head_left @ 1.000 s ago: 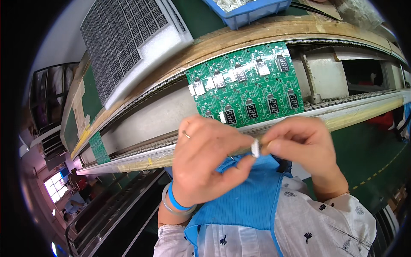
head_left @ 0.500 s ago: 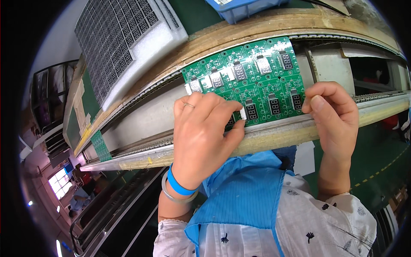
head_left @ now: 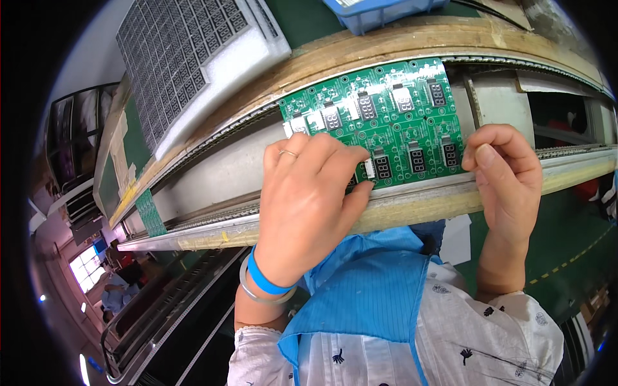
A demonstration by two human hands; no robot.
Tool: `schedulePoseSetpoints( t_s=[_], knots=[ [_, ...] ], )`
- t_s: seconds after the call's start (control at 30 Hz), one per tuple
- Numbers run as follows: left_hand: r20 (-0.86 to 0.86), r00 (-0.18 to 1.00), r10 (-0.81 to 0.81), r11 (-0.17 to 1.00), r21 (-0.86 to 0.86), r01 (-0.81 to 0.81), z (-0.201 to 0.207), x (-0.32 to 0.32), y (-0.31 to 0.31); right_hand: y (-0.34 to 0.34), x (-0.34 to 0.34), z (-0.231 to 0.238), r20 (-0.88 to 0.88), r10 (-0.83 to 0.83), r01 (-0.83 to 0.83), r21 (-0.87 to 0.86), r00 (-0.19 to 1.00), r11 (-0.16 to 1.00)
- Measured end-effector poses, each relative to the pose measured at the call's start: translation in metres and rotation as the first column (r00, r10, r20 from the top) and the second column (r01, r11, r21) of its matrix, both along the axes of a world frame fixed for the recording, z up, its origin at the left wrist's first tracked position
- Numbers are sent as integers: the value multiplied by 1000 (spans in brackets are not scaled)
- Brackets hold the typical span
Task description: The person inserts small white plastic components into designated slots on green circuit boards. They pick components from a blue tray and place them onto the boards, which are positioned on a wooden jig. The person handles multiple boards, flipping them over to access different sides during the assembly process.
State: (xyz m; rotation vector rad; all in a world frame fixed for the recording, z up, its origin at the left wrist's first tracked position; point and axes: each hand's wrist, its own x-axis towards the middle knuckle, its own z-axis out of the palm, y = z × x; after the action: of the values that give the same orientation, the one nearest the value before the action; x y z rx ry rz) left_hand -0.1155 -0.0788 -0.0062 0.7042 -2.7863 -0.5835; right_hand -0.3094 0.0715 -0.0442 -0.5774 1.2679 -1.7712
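Observation:
A green circuit board panel (head_left: 402, 132) with rows of black digit displays lies across the rails of a conveyor. Over its lower left part is my left hand (head_left: 306, 186), wearing a ring, a blue wristband and a bangle. Its thumb and index finger pinch the two ends of a small white connector (head_left: 369, 168), which sits on the board beside a digit display (head_left: 383, 167). My palm and fingers hide the board's lower left corner. By the board's right edge, my right hand (head_left: 508, 177) is closed with thumb and fingertips together; what they hold, if anything, is hidden.
A white foam tray (head_left: 238, 71) packed with digit displays stands at the upper left. Beyond the wooden ledge is a blue bin (head_left: 380, 13). Another green board (head_left: 151, 215) rests on the conveyor further left. A chain rail (head_left: 212, 222) runs along the near side.
The white connector looks more upright between my left fingers, close against the board. The right hand has barely moved, and the whole view has shifted slightly.

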Motion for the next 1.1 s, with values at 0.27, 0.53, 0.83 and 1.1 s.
schedulePoseSetpoints(
  t_s=[0.27, 0.53, 0.83, 1.1],
  knots=[
    [-274, 960, 60, 998, 46, -49, 66, 5, -26, -79, -63, 62, -827, 11, 19, 26, 562, 999],
    [-340, 909, 243, 950, 273, -152, 162, -29, -58, -221, -93, 59, -868, 475, -76, 488, -145, 869],
    [-536, 790, 297, 841, 539, 50, 153, -76, -137, -256, -81, 31, -814, 555, 32, 559, -170, 829],
    [-370, 806, 462, 492, 863, 114, 71, -90, -124, -263, -88, 19, -911, 411, 98, 407, -31, 908]
  ],
)
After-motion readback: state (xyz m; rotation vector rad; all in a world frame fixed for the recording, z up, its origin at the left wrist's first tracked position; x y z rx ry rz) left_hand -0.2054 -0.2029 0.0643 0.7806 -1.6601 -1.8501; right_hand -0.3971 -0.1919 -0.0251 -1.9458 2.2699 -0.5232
